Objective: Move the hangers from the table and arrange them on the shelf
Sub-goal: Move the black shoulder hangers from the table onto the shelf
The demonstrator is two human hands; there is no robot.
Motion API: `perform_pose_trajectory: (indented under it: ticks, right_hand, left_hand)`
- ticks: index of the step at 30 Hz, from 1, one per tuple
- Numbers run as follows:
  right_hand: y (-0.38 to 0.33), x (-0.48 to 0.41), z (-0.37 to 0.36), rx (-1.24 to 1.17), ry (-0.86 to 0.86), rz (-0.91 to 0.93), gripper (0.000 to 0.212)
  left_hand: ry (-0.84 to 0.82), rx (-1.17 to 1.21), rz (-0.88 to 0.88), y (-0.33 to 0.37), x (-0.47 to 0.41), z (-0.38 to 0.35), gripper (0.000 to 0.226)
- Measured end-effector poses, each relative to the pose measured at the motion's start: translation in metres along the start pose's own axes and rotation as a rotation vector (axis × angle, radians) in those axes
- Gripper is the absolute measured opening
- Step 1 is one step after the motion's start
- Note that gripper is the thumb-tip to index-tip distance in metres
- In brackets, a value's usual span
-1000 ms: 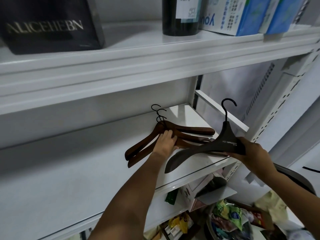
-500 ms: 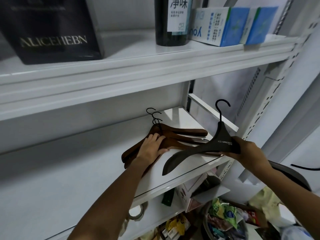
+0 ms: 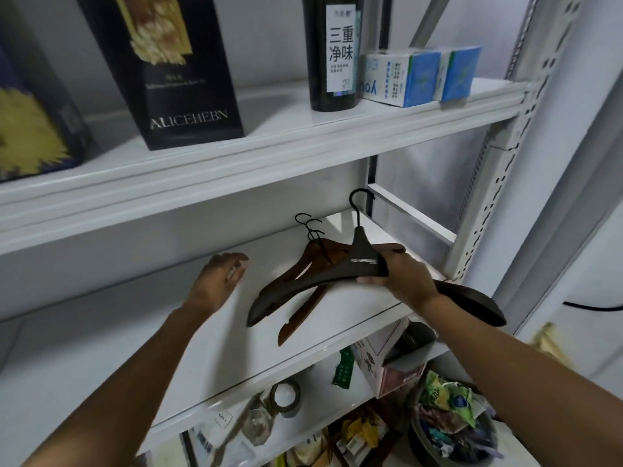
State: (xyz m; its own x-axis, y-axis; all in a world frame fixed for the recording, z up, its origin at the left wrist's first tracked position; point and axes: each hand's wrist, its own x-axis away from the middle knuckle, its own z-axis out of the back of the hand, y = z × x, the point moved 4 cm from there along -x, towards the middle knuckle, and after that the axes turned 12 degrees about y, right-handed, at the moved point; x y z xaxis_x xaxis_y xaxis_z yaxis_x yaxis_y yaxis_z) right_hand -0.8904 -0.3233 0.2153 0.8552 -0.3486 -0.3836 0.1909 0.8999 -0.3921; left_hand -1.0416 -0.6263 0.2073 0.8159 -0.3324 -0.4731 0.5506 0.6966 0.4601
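In the head view, the only one we have, our right hand [image 3: 401, 281] has its fingers curled round the black hanger [image 3: 362, 261] just right of its neck. It holds the hanger over the shelf [image 3: 161, 335] with the hook pointing toward the back wall. Our left hand [image 3: 217, 281] holds nothing. Its fingers are loosely spread, palm down, over bare shelf to the left of the pile, and blur keeps us from telling whether it touches the surface.

The brown hangers [image 3: 298, 318] lie flat and overlapped on the shelf, hooks to the back. We count at least two hooks, possibly three, so we judge that part done. The black one is not yet set down, and the table is out of view, so we cannot tell how many remain there.

The black hanger's left tip hangs above the brown pile, while its right arm sticks out past the shelf's front corner, near the upright post [image 3: 485, 210]. We judge it must go left and back before it can rest fully on the board. The side rail [image 3: 411, 214] stands close on the hook's right, and the upper shelf [image 3: 269, 153] caps any lift. Open room lies to the left, around our free hand
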Motion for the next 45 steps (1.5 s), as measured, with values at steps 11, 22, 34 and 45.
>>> perform_pose_trajectory:
  ticks: [11, 22, 34, 45]
  right_hand:
    - [-0.078, 0.001, -0.034, 0.112, -0.053, 0.083, 0.062]
    - [-0.148, -0.006, -0.076, 0.105, -0.158, 0.226, 0.055]
    - [-0.207, -0.035, -0.134, 0.157, -0.101, 0.446, 0.057]
    - [-0.262, -0.026, -0.231, 0.166, -0.098, 0.522, 0.051]
  left_hand:
    - [-0.390, -0.108, -0.063, 0.054, 0.027, 0.041, 0.053]
    - [-0.293, -0.475, -0.029, 0.007, 0.061, 0.052, 0.027]
    - [-0.139, -0.567, 0.174, -0.071, 0.054, 0.066, 0.026]
    - [-0.099, -0.477, 0.402, -0.176, 0.068, 0.067, 0.022]
